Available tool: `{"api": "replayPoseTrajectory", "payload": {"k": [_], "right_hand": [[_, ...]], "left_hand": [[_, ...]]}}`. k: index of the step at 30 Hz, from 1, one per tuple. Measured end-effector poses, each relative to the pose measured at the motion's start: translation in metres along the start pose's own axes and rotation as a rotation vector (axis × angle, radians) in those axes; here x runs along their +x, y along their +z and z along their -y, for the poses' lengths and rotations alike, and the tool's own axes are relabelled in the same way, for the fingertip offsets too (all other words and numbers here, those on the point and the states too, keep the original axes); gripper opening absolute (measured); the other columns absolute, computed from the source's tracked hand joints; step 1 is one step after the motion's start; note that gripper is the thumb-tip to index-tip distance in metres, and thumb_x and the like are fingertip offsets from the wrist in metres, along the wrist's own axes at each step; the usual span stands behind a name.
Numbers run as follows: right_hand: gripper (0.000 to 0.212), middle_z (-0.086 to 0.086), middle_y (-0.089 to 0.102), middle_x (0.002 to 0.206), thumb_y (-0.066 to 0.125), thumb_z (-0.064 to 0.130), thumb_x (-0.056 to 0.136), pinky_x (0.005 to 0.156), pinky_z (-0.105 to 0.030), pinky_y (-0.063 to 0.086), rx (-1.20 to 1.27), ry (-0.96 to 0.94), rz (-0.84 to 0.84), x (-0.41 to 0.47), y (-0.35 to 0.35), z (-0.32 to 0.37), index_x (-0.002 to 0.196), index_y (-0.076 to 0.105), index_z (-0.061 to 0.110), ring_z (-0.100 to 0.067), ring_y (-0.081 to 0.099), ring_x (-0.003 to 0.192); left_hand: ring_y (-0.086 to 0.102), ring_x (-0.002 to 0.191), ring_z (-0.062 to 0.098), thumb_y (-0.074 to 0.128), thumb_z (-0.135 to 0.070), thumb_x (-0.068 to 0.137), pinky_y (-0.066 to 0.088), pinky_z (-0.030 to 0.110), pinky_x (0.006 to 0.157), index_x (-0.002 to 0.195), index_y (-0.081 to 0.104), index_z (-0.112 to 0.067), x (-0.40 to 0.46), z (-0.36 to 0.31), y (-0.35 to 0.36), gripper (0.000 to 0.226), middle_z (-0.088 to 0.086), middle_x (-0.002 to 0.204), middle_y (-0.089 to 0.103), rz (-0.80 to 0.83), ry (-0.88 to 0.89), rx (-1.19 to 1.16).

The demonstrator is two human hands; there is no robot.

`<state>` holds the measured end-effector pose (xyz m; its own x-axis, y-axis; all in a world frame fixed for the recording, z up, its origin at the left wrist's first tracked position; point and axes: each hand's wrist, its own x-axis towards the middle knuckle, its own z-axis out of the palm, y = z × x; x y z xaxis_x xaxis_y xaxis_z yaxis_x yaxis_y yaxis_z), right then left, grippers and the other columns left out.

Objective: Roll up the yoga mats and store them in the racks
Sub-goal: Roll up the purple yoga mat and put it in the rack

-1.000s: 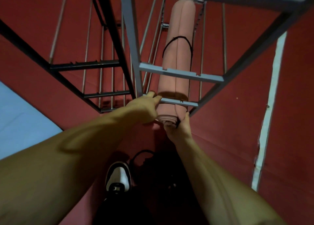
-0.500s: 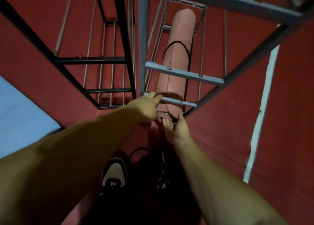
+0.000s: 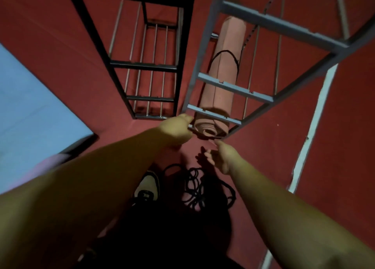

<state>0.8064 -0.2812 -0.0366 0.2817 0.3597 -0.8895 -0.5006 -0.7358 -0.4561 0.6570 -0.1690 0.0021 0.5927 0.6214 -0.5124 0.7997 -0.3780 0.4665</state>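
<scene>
Looking down past both forearms: red floor (image 3: 345, 147), matte and slightly wrinkled, runs under everything; a pale blue mat (image 3: 30, 110) lies flat at far left, not yet rolled. Two racks stand ahead, the black rack (image 3: 142, 65) on the left with thin steel rods, the grey rack (image 3: 233, 88) on the right with flat slotted crossbars. The rolled pink mat (image 3: 221, 82) lies in the grey rack's bottom tier, long axis running straight away from me, spiral end facing the hands; foam-like surface, a black cord looped round its middle. My left hand (image 3: 176, 129) is nearer, fingers curled at the rack's lowest front bar beside the roll's end; whether it grips the bar I cannot tell. My right hand (image 3: 220, 157) hangs just short of the roll, loosely curled, holding nothing. A tangle of black cords (image 3: 194, 187) lies on the floor beside my shoe (image 3: 147, 186).
</scene>
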Motion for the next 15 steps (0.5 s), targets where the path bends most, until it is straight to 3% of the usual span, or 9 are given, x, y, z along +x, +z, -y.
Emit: {"api": "replayPoseTrajectory", "payload": {"k": [4, 9, 15], "right_hand": [[0.024, -0.002, 0.064, 0.083, 0.044, 0.026, 0.102, 0.061, -0.025, 0.041, -0.491, -0.041, 0.098, -0.058, 0.015, -0.008, 0.094, 0.061, 0.012, -0.016, 0.059, 0.07], [0.024, -0.006, 0.067, 0.09, 0.05, 0.029, 0.101, 0.06, -0.023, 0.043, -0.969, -0.332, 0.258, -0.149, 0.067, -0.005, 0.104, 0.063, 0.009, -0.017, 0.062, 0.068], [0.025, -0.007, 0.071, 0.097, 0.05, 0.029, 0.101, 0.071, -0.028, 0.049, -1.355, -0.606, 0.398, -0.252, 0.148, -0.025, 0.105, 0.064, 0.008, -0.023, 0.07, 0.087]], "left_hand": [[0.052, 0.127, 0.027, 0.055, -0.028, 0.096, 0.04, 0.028, 0.1, 0.14, 0.051, -0.015, -0.066, 0.025, -0.005, 0.046, 0.009, 0.143, 0.053, 0.05, -0.126, -0.06], [0.056, 0.119, 0.03, 0.05, -0.032, 0.1, 0.045, 0.031, 0.097, 0.127, 0.062, -0.013, -0.18, 0.05, -0.039, 0.036, 0.011, 0.13, 0.062, -0.006, -0.234, -0.047], [0.054, 0.121, 0.028, 0.05, -0.034, 0.101, 0.041, 0.028, 0.096, 0.123, 0.064, -0.009, -0.319, 0.102, -0.062, 0.036, 0.012, 0.129, 0.062, -0.004, -0.301, -0.024]]}}
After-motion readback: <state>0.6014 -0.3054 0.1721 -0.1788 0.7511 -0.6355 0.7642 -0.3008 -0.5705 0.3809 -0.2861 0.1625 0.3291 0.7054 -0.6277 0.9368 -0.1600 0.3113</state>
